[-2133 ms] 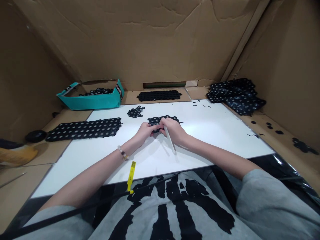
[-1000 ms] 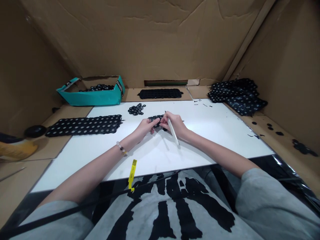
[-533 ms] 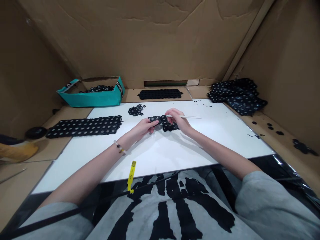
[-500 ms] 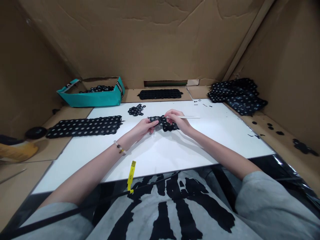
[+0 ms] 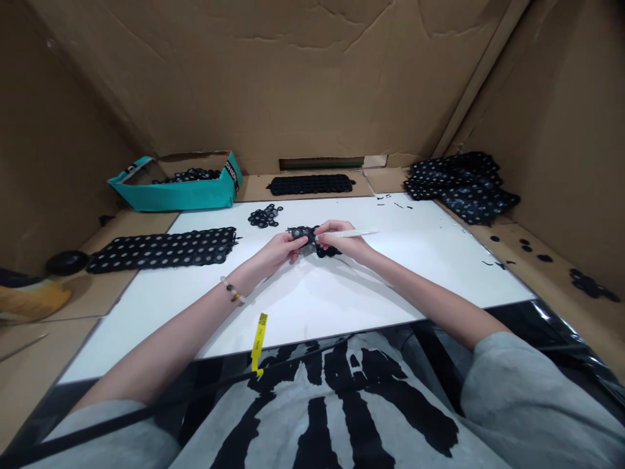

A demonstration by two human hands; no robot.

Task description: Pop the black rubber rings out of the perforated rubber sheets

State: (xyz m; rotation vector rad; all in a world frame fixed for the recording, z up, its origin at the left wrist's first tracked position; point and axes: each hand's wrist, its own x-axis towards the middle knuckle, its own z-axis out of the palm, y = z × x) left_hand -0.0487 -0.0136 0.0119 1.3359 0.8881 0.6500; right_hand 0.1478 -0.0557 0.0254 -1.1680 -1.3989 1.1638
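My left hand pinches the left end of a small black piece with pale round dots over the white board. In my right hand is a slim white pen-like stick, gripped like a pen with its rear end pointing right. The stick's front end meets the dotted piece near my left fingertips; what its tip does there is too small to see. My right fingers cover part of the piece. Just beyond my left hand lies a loose heap of black discs with pale centres.
A teal box with more discs stands back left. Dotted black strips lie at left and at the back. A dotted black pile sits back right, near black scraps. Cardboard walls enclose the white board.
My right hand has shifted slightly left and down along the dotted piece. The white stick now tilts a little differently, and more of its shaft shows. My left hand keeps its hold.
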